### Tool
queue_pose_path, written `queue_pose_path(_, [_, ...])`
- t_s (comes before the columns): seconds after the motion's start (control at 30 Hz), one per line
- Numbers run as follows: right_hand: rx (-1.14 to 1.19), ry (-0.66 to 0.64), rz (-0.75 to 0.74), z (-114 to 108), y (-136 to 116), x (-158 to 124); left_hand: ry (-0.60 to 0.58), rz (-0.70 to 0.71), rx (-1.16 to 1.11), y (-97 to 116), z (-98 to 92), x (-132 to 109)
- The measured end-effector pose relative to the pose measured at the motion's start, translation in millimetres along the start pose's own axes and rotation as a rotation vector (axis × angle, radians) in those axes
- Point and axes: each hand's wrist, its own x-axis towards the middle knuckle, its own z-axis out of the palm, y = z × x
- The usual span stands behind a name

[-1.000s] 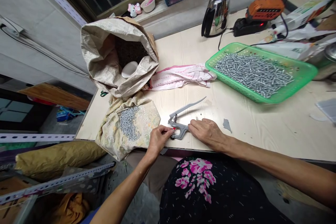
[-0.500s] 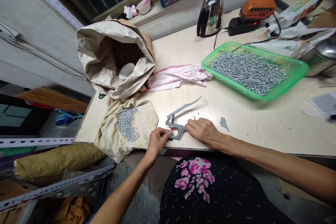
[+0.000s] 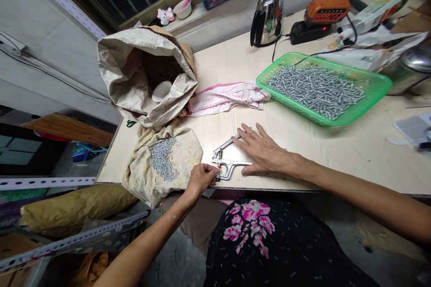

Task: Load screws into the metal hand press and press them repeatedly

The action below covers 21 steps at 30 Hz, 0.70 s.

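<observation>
Grey metal snap pliers (image 3: 230, 168), with a coil spring and a red tip at the jaw, lie on the table near its front edge, handles spread apart. My left hand (image 3: 200, 178) is closed in a pinch at the jaw; anything between the fingertips is too small to make out. Over the handles, my right hand (image 3: 264, 150) is open with fingers spread; its fingertips reach the upper handle and its thumb lies by the lower one. Left of the pliers, a pile of small silvery metal pieces (image 3: 163, 159) rests on a floral cloth (image 3: 188, 152).
A green basket (image 3: 299, 110) of similar metal pieces stands at the right. Behind the cloth sits an open woven sack (image 3: 117, 67) with a white dish inside. A pink-and-white towel (image 3: 229, 98), a kettle (image 3: 269, 18) and an orange battery (image 3: 326, 10) are farther back.
My right hand has let go of the lower handle and opened, its fingers now stretched over to the upper handle. My left hand stays at the jaw.
</observation>
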Motion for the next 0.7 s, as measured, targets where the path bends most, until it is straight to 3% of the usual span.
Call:
queue_pose_path(0.33, [0.036,-0.059,0.050,-9.3,-1.9,1.1,-0.013,0.012,0.027,-3.3,-0.8,4.9])
queue_pose_path(0.43, [0.043,-0.056,0.045,-10.9,-4.6,-0.5,-0.011,0.065,0.148,-5.8,-2.8,1.9])
queue_pose_path(0.5, [0.051,-0.039,0.040,-11.4,-6.7,-1.5,0.081,0.244,0.323,-5.7,-2.8,-4.0])
queue_pose_path(0.6, [0.050,-0.010,0.035,-11.8,-10.0,-2.4,0.226,0.628,0.581,0.6,2.8,-11.0])
queue_pose_path(0.7, [0.061,0.001,0.033,-10.5,-11.4,-3.5,0.132,0.906,0.754,14.9,12.6,-5.4])
